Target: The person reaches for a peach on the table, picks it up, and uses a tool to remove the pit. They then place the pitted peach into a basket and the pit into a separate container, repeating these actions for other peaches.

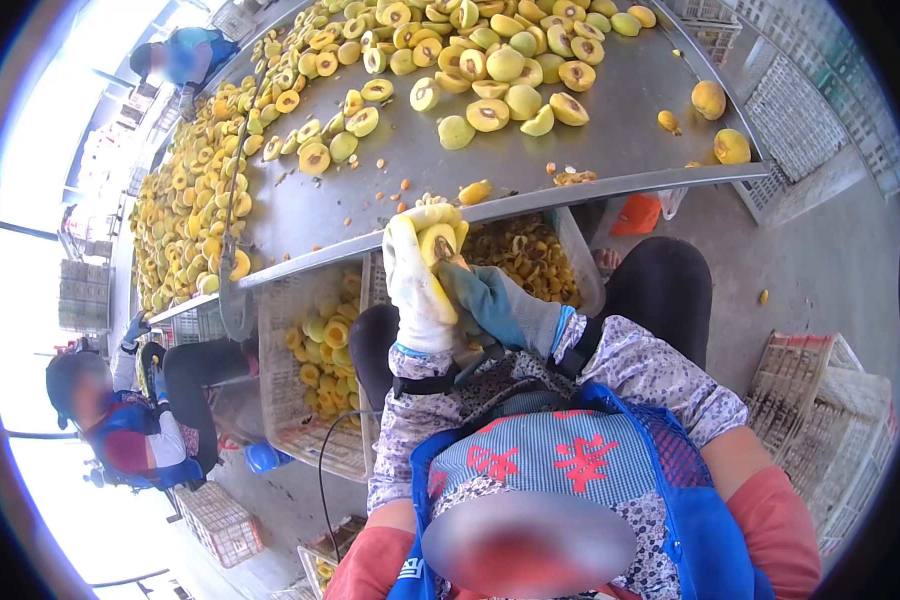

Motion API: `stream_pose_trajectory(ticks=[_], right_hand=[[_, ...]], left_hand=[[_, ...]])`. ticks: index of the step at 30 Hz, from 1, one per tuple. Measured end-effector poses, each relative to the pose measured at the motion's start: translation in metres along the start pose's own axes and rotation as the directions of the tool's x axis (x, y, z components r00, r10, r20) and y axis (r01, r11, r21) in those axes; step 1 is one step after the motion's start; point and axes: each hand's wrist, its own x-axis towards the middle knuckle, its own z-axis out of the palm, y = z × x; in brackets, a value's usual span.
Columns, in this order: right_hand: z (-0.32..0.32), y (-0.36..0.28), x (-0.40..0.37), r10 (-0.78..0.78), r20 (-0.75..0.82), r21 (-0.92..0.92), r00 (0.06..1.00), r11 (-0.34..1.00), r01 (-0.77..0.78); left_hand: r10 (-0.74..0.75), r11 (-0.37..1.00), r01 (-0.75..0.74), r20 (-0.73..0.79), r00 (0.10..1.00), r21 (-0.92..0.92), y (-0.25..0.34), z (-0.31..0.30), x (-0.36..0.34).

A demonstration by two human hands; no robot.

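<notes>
Left hand (420, 285) grip on fruit half (437, 243); yellow, brown-cored

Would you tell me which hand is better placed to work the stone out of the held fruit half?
Probably the right. The right hand, teal-gloved, has its fingers at the cut face of the fruit half, while the left hand is occupied gripping it.

Halved yellow fruit (488, 114) on steel table (620, 100); crate of pits (530, 255)
</notes>
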Motion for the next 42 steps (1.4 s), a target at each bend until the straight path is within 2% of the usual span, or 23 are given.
stream_pose_trajectory(ticks=[1, 3, 4, 6, 11, 15, 19, 22, 25, 27, 29, 30, 31, 32, 33, 34, 35, 36, 38, 39, 40, 41, 42], right_hand=[[-0.003, -0.005, -0.004, 0.059, 0.062, 0.026, 0.996, 0.998, -0.061], [-0.001, 0.002, -0.001, 0.118, 0.13, 0.046, 0.984, 0.991, -0.125], [0.005, 0.019, 0.009, -0.001, -0.009, -0.032, 1.0, 0.999, 0.001], [0.01, 0.031, 0.013, -0.133, -0.135, -0.125, 0.982, 0.985, 0.116], [0.006, 0.041, 0.016, -0.261, -0.161, -0.292, 0.952, 0.934, 0.207], [0.001, 0.039, 0.015, -0.233, -0.135, -0.202, 0.963, 0.958, 0.204], [-0.006, 0.03, 0.011, -0.175, -0.158, -0.494, 0.972, 0.866, 0.076], [-0.01, 0.034, 0.011, -0.149, -0.146, -0.645, 0.978, 0.764, 0.02], [-0.014, 0.044, 0.01, -0.169, -0.084, -0.688, 0.982, 0.722, 0.065], [-0.015, 0.046, 0.009, -0.19, -0.038, -0.718, 0.981, 0.688, 0.105], [-0.009, 0.05, 0.012, -0.408, -0.116, -0.434, 0.906, 0.841, 0.323], [-0.015, 0.07, 0.021, -0.29, -0.109, -0.217, 0.951, 0.94, 0.262], [-0.026, 0.099, 0.033, -0.171, -0.032, 0.014, 0.985, 0.985, 0.172], [-0.035, 0.121, 0.042, -0.102, 0.06, 0.528, 0.993, 0.847, 0.055], [-0.026, 0.099, 0.029, 0.065, 0.048, 0.666, 0.997, 0.741, -0.08], [-0.056, 0.138, 0.045, -0.126, 0.36, 0.721, 0.925, 0.666, -0.19], [-0.052, 0.127, 0.041, -0.044, 0.146, 0.416, 0.988, 0.909, -0.021], [-0.048, 0.1, 0.02, -0.15, 0.041, -0.492, 0.988, 0.857, 0.151], [-0.029, 0.055, 0.011, -0.125, 0.122, -0.544, 0.985, 0.821, 0.171], [-0.024, 0.06, 0.015, -0.132, 0.152, -0.548, 0.98, 0.814, 0.195], [-0.025, 0.07, 0.016, -0.339, 0.204, -0.607, 0.919, 0.692, 0.39], [-0.024, 0.074, 0.018, -0.523, 0.267, -0.645, 0.81, 0.528, 0.553], [-0.022, 0.069, 0.018, -0.525, 0.28, -0.641, 0.804, 0.521, 0.564]], left_hand=[[-0.001, 1.0, 0.001, 0.001, 1.0, -0.001, 0.0, 0.001, 0.0], [-0.274, 0.868, 0.273, 0.057, 0.96, -0.414, -0.001, 0.001, 0.001], [-0.275, 0.869, 0.272, 0.053, 0.96, -0.414, 0.0, 0.002, 0.0], [-0.496, 0.445, 0.425, 0.178, 0.85, -0.788, 0.004, 0.003, -0.001], [-0.471, 0.523, 0.418, 0.157, 0.868, -0.743, -0.002, 0.004, -0.003], [-0.443, 0.525, 0.364, 0.118, 0.889, -0.77, -0.001, 0.012, -0.006], [-0.451, 0.601, 0.413, 0.136, 0.882, -0.684, -0.008, 0.009, -0.007], [-0.447, 0.632, 0.547, 0.318, 0.836, -0.549, -0.013, -0.001, -0.001], [-0.538, 0.545, 0.744, 0.52, 0.664, -0.387, -0.009, -0.01, 0.011], [-0.518, 0.527, 0.714, 0.491, 0.7, -0.462, 0.0, -0.01, 0.012], [-0.391, 0.638, 0.504, 0.32, 0.863, -0.582, -0.007, 0.004, 0.001], [-0.243, 0.767, 0.283, 0.146, 0.959, -0.576, -0.026, 0.017, -0.007], [-0.275, 0.672, 0.429, 0.335, 0.901, -0.604, -0.039, 0.012, -0.014], [-0.383, 0.589, 0.505, 0.332, 0.862, -0.63, -0.028, 0.014, -0.015], [-0.373, 0.598, 0.514, 0.354, 0.857, -0.615, -0.03, 0.012, -0.014], [-0.382, 0.549, 0.567, 0.419, 0.823, -0.614, -0.038, 0.01, -0.014], [-0.357, 0.593, 0.546, 0.415, 0.837, -0.592, -0.043, 0.012, -0.009], [-0.451, 0.709, 0.634, 0.492, 0.745, -0.31, -0.019, -0.006, 0.007], [-0.484, 0.73, 0.659, 0.545, 0.685, -0.179, 0.007, -0.026, 0.019], [-0.452, 0.722, 0.632, 0.499, 0.739, -0.282, 0.008, -0.03, 0.017], [-0.417, 0.707, 0.596, 0.456, 0.786, -0.38, 0.007, -0.023, 0.012], [-0.327, 0.629, 0.469, 0.336, 0.883, -0.621, -0.016, 0.002, 0.002], [-0.285, 0.61, 0.275, 0.118, 0.951, -0.743, -0.019, 0.021, -0.007]])
